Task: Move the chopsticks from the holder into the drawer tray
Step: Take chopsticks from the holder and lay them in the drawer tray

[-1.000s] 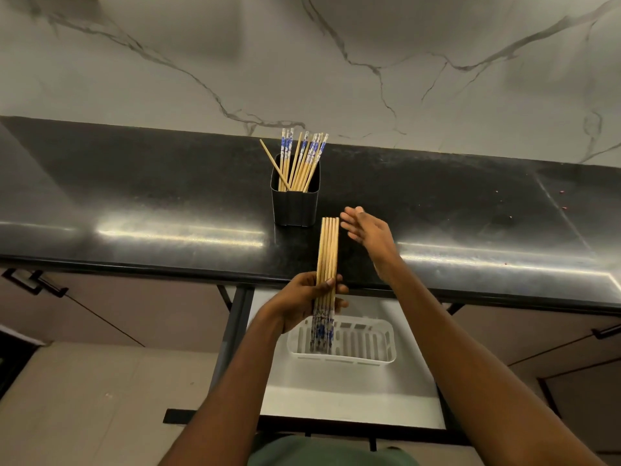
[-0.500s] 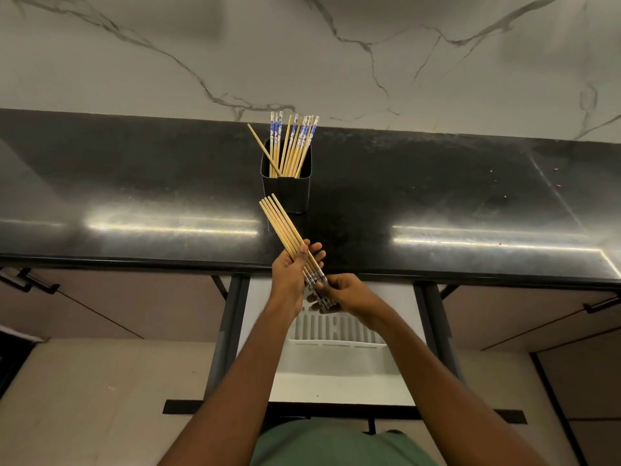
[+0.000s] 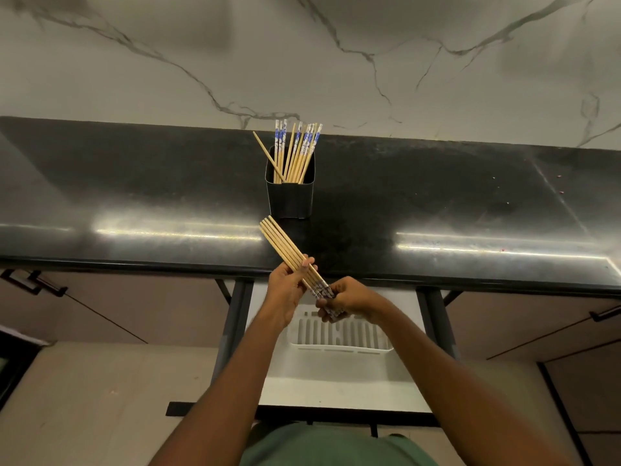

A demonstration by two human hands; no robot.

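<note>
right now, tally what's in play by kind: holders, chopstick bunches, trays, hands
holders: 1, black holder
chopstick bunches: 2, standing bunch, held bunch
trays: 1, white tray
hands: 2, left hand, right hand
total: 6

A person's left hand (image 3: 288, 292) grips a bundle of chopsticks (image 3: 285, 246) around its middle, while the right hand (image 3: 351, 297) pinches the bundle's blue-patterned ends. The bundle tilts up and to the left, its plain tips just in front of the black holder (image 3: 290, 200) on the dark countertop (image 3: 134, 196). More chopsticks (image 3: 296, 153) stand in the holder, patterned ends up. Below the hands, a white slotted tray (image 3: 339, 335) lies in the open drawer (image 3: 336, 381).
</note>
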